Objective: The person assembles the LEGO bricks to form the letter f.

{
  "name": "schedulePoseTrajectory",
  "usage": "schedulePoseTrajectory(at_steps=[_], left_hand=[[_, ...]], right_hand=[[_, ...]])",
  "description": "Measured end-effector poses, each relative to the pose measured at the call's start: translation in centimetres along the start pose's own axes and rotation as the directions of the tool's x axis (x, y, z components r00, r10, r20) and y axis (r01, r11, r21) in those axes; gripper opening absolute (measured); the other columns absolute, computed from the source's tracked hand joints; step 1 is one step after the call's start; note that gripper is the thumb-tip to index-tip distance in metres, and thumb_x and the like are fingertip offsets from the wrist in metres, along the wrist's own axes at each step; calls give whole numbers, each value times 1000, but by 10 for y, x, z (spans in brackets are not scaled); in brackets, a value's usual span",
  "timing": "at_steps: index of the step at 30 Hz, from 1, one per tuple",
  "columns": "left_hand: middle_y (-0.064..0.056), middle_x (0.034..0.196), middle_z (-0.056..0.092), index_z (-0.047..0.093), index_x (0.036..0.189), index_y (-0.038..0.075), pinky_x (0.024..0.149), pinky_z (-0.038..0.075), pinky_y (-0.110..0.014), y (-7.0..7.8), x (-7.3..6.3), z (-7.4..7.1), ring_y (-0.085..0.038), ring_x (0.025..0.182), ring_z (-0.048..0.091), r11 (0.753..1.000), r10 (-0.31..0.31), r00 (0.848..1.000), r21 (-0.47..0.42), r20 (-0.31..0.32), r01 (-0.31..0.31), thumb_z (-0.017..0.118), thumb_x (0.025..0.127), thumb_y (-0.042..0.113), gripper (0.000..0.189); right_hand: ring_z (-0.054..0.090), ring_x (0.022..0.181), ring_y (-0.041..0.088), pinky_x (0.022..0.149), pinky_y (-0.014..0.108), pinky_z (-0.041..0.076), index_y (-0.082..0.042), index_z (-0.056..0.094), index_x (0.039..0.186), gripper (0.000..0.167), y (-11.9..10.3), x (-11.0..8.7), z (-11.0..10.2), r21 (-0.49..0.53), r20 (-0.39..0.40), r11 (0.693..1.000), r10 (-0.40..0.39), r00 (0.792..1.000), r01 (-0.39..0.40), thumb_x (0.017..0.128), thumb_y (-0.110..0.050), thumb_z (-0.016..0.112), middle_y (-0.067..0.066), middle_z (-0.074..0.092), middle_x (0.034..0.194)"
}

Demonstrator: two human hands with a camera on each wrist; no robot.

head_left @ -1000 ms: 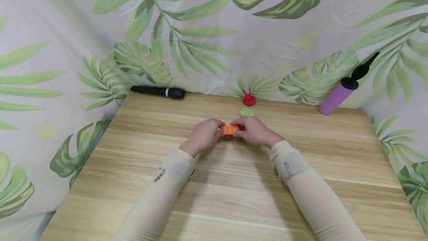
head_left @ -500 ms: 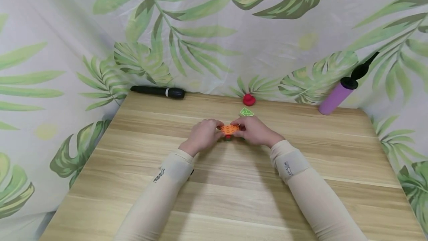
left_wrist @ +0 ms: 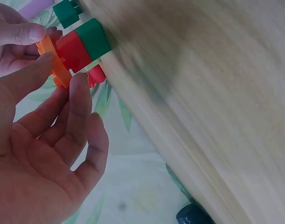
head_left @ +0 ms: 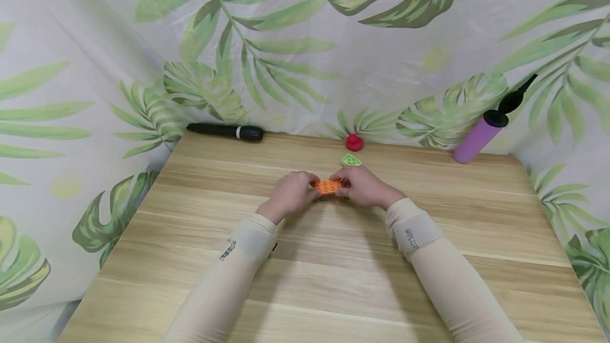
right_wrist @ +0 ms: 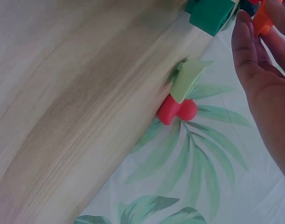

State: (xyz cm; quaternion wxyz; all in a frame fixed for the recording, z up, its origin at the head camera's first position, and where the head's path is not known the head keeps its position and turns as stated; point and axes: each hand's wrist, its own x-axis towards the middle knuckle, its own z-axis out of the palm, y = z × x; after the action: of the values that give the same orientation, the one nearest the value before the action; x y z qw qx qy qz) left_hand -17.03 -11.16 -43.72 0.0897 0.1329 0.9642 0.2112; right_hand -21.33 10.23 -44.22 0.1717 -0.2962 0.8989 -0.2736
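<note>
An orange building brick (head_left: pixel 329 187) with studs on top spans the gap between the two hands. My left hand (head_left: pixel 292 192) pinches its left end between thumb and fingers, and my right hand (head_left: pixel 364 187) pinches the right end. Below the orange brick, a red brick (left_wrist: pixel 73 50) stands on a green brick (left_wrist: pixel 94 39) on the table. The orange brick meets the red one; whether it is fully pressed on, I cannot tell. Another green brick (right_wrist: pixel 211 16) sits close by, under the right hand and mostly hidden in the head view.
Behind the hands lie a light green brick (head_left: pixel 351 160) and a red rounded toy (head_left: pixel 355 142). A black stick-shaped object (head_left: pixel 225 132) lies at the back left edge. A purple cylinder with black ends (head_left: pixel 480 137) leans against the leafy cloth at the back right.
The orange brick has tilted slightly and come a little nearer the person, covering more of the red brick below. Both hands keep hold of it.
</note>
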Motion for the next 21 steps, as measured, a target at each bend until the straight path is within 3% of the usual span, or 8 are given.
schedulePoseTrajectory(at_steps=[10, 21], left_hand=[[-7, 125, 77, 76, 129, 9, 93, 58, -45, 0, 1, 3, -26, 108, 73, 1000, -20, 1000, -3, -3, 20, 76, 100, 29, 35], [-4, 119, 79, 78, 124, 11, 87, 58, -43, 2, 1, -1, -23, 101, 72, 999, -52, 999, 0, 1, 52, 77, 99, 31, 32]], right_hand=[[64, 129, 30, 108, 47, 52, -4, 71, 135, 39, 2, 2, 0, -4, 1, 1000, -4, 1000, 4, 98, -13, 76, 13, 71, 136], [66, 120, 28, 106, 45, 53, -5, 72, 135, 39, 0, 4, -4, -77, 22, 996, -48, 999, 49, 98, -14, 77, 12, 72, 129]])
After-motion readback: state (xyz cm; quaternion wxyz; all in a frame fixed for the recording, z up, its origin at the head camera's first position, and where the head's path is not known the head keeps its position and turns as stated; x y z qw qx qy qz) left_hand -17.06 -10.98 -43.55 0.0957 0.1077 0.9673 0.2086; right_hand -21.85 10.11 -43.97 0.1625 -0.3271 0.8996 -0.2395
